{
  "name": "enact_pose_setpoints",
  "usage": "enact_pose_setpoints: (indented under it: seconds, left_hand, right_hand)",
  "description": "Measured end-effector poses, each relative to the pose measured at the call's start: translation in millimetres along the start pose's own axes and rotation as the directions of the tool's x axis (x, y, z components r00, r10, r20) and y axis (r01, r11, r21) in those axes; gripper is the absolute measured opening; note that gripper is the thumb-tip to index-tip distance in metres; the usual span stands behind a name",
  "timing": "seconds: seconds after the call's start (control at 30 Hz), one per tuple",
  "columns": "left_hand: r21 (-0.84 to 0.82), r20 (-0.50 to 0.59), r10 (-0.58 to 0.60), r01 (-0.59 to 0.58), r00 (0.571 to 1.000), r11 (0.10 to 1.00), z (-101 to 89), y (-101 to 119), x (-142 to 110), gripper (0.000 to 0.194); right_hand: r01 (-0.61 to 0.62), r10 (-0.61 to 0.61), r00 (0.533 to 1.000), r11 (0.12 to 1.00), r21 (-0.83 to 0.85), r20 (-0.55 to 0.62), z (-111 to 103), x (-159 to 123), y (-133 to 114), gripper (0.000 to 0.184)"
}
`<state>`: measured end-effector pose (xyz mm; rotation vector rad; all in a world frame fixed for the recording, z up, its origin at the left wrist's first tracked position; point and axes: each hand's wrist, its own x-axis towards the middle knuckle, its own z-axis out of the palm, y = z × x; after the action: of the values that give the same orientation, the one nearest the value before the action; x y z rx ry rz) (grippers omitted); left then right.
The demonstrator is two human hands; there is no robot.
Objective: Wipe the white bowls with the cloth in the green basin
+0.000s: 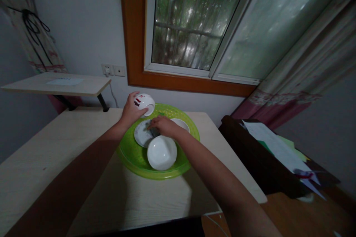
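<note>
My left hand [132,109] grips a small white bowl [148,101] with red and dark markings on its outside, tilted above the far left rim of a green plastic basin [133,168]. Inside the basin, my right hand [162,125] has its fingers curled down over a greyish thing, mostly hidden, beside a white patterned plate [141,134]. Just below that hand sits a white bowl [162,153]. Another white bowl [182,123] shows partly behind my right wrist.
The basin stands on a pale wooden table [91,177]. At the left is a raised shelf [36,81] with a paper on it. Behind are a wall socket [108,69] and a window [189,26]. A dark brown piece of furniture [258,159] with papers stands at the right.
</note>
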<state>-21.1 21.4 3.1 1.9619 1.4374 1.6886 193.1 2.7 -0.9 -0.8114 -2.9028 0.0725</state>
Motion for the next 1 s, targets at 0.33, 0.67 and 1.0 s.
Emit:
enact_pose_setpoints:
  seconds: [0.33,0.67,1.0]
  left_hand:
    - [0.030,0.061,0.021,-0.023,0.998,0.999,2.9,-5.8,-1.4,0.082]
    - [0.032,0.091,0.020,-0.023,0.996,0.999,4.7,-10.4,-1.4,0.081]
    - [0.045,0.117,0.025,-0.031,0.993,0.998,5.0,-6.0,-2.5,0.079]
  right_hand:
    - [-0.078,0.098,0.984,0.988,-0.134,0.147,-0.3,-2.3,1.3,0.039]
    - [-0.110,0.148,0.961,0.980,-0.165,0.236,4.7,-1.0,8.3,0.039]
    - [-0.108,0.145,0.966,0.978,-0.178,0.216,6.2,0.5,6.3,0.025]
